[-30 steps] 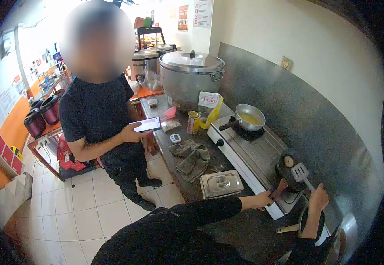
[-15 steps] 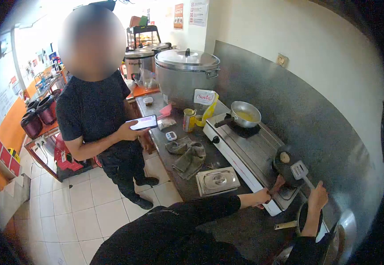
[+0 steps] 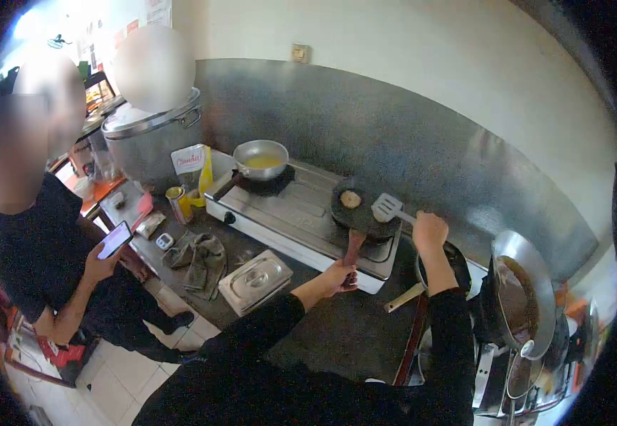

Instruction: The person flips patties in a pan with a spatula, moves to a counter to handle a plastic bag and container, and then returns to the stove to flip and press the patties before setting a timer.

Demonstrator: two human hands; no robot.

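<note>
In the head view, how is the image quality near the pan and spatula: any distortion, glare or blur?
Head view: strong fisheye bends the stove edge and darkens the corners; the top left is washed out by bright light; the steel wall panel shows dull glare; the dark pan, the spatula, the left hand and the right hand look fairly sharp.

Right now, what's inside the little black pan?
One round, light-brown piece of food lies in the black pan. Its underside is hidden against the pan.
</note>
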